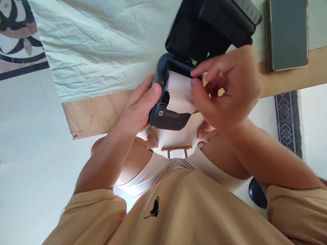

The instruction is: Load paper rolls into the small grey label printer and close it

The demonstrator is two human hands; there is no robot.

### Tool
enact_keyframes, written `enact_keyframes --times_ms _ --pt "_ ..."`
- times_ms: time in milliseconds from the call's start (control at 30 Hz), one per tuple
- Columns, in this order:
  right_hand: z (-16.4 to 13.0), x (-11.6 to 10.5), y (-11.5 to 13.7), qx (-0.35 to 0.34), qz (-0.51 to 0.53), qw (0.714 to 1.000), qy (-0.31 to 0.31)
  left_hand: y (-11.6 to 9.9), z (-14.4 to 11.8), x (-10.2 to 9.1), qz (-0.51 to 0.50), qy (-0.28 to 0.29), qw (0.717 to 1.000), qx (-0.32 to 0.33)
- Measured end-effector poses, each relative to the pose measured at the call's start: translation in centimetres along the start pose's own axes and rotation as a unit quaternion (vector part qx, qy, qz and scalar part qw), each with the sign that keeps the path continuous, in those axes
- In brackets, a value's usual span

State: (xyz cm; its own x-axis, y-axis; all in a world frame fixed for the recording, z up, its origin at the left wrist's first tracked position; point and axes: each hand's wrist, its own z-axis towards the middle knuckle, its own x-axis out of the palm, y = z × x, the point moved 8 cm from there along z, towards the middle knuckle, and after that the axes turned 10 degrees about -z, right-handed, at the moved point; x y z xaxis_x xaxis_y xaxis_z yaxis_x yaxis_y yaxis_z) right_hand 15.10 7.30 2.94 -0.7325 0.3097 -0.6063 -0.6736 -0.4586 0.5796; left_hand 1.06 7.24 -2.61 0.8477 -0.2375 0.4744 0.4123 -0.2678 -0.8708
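Note:
A small dark label printer (167, 117) with its black lid (212, 27) swung open sits at the near edge of a wooden table (97, 114). My left hand (139, 107) grips the printer's left side, thumb on its top edge. My right hand (224, 90) pinches the free end of a white paper strip (180, 93) that comes out of the printer's open bay, thumb and forefinger on the strip's right edge.
A wrinkled pale cloth (102, 47) covers most of the table. A dark phone (287, 32) lies face up at the right. Below are my tan shirt (178, 211), light shorts and a white floor (28, 153). A patterned tile strip (288, 122) runs at right.

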Motion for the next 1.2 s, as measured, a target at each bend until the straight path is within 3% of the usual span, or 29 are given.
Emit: enact_keyframes --times_ms 200,300,367,467,600,700,800,900,1000,1100,1200 --pt "0.1 0.8 1.4 -0.013 -0.234 0.959 0.156 -0.2 -0.1 -0.1 0.052 0.005 0.998 -0.044" --pt "-0.1 1.5 0.9 0.007 -0.279 0.927 0.252 -0.5 -0.1 -0.2 0.063 -0.011 0.998 -0.027" --pt "-0.1 1.6 0.6 0.027 -0.261 0.923 0.280 -0.4 -0.2 -0.2 0.074 -0.017 0.996 -0.037" --pt "0.1 1.4 0.6 0.046 -0.210 0.938 0.270 -0.2 -0.2 -0.1 0.070 -0.015 0.997 -0.034" --pt "0.4 -0.1 1.7 0.010 -0.148 0.968 0.200 -0.1 -0.1 -0.2 0.024 -0.048 0.999 0.001" --pt "0.6 -0.8 1.6 0.046 0.030 0.980 0.190 0.0 -0.1 -0.6 -0.014 -0.095 0.995 0.015" --pt "1.2 -1.4 -0.2 0.135 0.255 0.951 0.116 0.2 0.1 -1.1 -0.051 -0.120 0.991 0.000" --pt "1.0 -0.3 -2.9 0.236 0.346 0.904 0.088 0.8 0.1 -1.6 -0.069 -0.124 0.988 -0.057" --pt "0.0 1.3 -4.8 0.290 0.325 0.892 0.123 1.3 0.1 -1.8 -0.074 -0.126 0.985 -0.092" --pt "-0.7 1.8 -5.4 0.267 0.198 0.929 0.165 1.3 0.0 -1.7 -0.076 -0.124 0.985 -0.096" --pt "-0.5 1.5 -5.4 0.191 -0.018 0.964 0.186 1.3 -0.1 -1.5 -0.073 -0.122 0.986 -0.090"
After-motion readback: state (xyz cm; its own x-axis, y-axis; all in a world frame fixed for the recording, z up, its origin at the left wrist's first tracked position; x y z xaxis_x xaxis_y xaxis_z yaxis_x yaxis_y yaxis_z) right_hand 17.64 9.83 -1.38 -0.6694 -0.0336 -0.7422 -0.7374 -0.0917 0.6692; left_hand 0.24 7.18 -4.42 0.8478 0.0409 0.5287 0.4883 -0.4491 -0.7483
